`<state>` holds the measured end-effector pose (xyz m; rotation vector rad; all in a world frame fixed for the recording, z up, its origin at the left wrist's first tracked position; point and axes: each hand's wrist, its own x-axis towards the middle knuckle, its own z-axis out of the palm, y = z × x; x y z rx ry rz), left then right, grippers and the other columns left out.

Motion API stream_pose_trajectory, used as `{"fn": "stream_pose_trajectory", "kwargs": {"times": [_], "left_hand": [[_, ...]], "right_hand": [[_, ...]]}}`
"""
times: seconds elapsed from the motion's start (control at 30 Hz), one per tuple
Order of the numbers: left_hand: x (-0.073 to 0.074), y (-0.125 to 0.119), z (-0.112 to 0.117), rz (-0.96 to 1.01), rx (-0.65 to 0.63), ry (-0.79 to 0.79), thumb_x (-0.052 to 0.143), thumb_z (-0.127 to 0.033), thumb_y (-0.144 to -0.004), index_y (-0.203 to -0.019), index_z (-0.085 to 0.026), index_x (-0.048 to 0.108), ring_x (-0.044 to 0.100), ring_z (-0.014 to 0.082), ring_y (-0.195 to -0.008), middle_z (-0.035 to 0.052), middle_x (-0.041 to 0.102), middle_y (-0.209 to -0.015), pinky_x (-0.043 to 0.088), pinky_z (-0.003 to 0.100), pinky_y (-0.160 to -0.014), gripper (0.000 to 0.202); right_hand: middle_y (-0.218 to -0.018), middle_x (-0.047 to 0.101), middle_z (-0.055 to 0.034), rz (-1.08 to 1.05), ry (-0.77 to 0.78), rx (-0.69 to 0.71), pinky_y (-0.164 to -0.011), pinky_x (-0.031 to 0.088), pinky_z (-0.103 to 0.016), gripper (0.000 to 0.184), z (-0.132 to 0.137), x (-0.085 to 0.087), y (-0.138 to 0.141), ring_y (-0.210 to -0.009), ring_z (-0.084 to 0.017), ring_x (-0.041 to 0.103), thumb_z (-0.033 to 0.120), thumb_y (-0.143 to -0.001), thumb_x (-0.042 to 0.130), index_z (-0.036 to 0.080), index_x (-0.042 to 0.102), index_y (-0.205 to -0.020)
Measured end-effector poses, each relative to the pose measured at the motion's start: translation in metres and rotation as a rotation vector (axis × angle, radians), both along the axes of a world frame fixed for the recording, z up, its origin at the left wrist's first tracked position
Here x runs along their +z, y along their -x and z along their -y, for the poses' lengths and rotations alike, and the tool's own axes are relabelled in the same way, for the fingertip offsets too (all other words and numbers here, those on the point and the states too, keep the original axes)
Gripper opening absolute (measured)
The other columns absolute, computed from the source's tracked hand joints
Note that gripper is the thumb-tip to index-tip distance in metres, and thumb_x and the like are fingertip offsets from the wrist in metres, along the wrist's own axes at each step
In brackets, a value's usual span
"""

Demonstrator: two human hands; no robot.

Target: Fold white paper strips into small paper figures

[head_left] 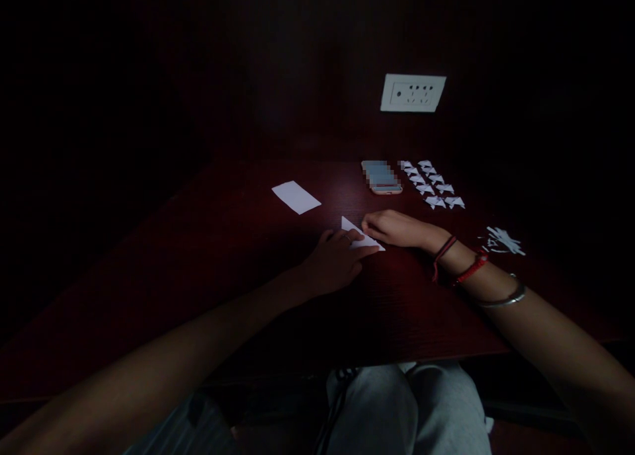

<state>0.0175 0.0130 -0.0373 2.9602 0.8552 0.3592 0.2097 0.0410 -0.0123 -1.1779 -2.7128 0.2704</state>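
A white sheet of paper, with a triangular outline and apparently folded, lies on the dark red table. My left hand rests over it with fingers stretched and spread, pressing it down; a ring shows on one finger. Beside the paper's long slanted edge is my right hand, its fingers curled in and their tips close to that edge. I see nothing held in it. The fingers of my left hand cover part of the paper.
Another white sheet lies to the left. Behind are a phone and two rows of small folded paper pieces. Thin paper strips lie beyond my right forearm. A socket panel is on the back wall.
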Motion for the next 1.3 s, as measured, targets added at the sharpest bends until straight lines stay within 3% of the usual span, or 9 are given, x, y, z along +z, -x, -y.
{"fn": "stream_pose_trajectory", "kwargs": {"times": [0.17, 0.3, 0.53, 0.87, 1.07, 1.3], "left_hand": [[0.001, 0.0, 0.0, -0.006, -0.007, 0.008, 0.038, -0.022, -0.079, -0.119, -0.03, 0.037, 0.031, 0.0229, -0.109, 0.0032, 0.036, -0.12, 0.022, 0.042, -0.091, 0.041], [0.001, 0.001, 0.0, -0.002, -0.013, 0.019, 0.038, -0.022, -0.079, -0.119, -0.03, 0.037, 0.031, 0.0233, -0.11, 0.0031, 0.035, -0.12, 0.022, 0.043, -0.09, 0.041], [0.002, 0.001, 0.0, 0.037, -0.029, 0.032, 0.036, -0.019, -0.078, -0.12, -0.028, 0.036, 0.031, 0.021, -0.113, 0.0039, 0.032, -0.125, 0.021, 0.042, -0.091, 0.042], [0.006, 0.002, 0.008, 0.065, 0.041, -0.026, 0.037, -0.02, -0.078, -0.114, -0.023, 0.042, 0.038, 0.0194, -0.105, 0.0055, 0.039, -0.114, 0.026, 0.038, -0.09, 0.036], [0.006, 0.003, 0.008, 0.084, 0.051, -0.037, 0.038, -0.02, -0.078, -0.108, -0.02, 0.043, 0.042, 0.0187, -0.099, 0.006, 0.04, -0.11, 0.029, 0.037, -0.088, 0.031], [0.005, 0.002, 0.008, 0.083, 0.039, -0.026, 0.036, -0.019, -0.079, -0.107, -0.02, 0.042, 0.041, 0.0166, -0.101, 0.0041, 0.042, -0.111, 0.027, 0.036, -0.09, 0.029]], "right_hand": [[-0.067, 0.051, -0.0046, 0.015, -0.073, -0.089, -0.058, 0.028, -0.024, 0.021, -0.003, -0.006, 0.003, -0.058, -0.01, 0.042, 0.028, -0.083, 0.034, 0.012, 0.049, -0.079], [-0.065, 0.048, -0.0014, -0.128, -0.048, -0.065, -0.057, 0.03, -0.022, 0.019, -0.004, -0.006, -0.005, -0.057, -0.008, 0.041, 0.025, -0.083, 0.034, 0.013, 0.047, -0.075], [-0.062, 0.045, 0.0022, -0.332, 0.081, -0.186, -0.05, 0.031, -0.019, 0.019, 0.01, 0.006, -0.029, -0.047, -0.005, 0.039, 0.029, -0.083, 0.033, 0.014, 0.045, -0.08], [-0.073, 0.058, -0.002, -0.142, 0.088, -0.066, -0.06, 0.035, -0.021, 0.02, 0.013, 0.006, -0.013, -0.063, -0.01, 0.05, 0.018, -0.074, 0.048, 0.014, 0.055, -0.092], [-0.068, 0.057, -0.0032, -0.018, 0.061, -0.129, -0.06, 0.034, -0.022, 0.013, 0.009, 0.004, -0.006, -0.061, -0.01, 0.048, 0.009, -0.072, 0.044, 0.013, 0.056, -0.07], [-0.072, 0.056, -0.0019, -0.175, 0.057, -0.082, -0.06, 0.034, -0.021, 0.012, 0.017, 0.003, -0.008, -0.063, -0.01, 0.048, 0.014, -0.074, 0.047, 0.014, 0.055, -0.082]]}}
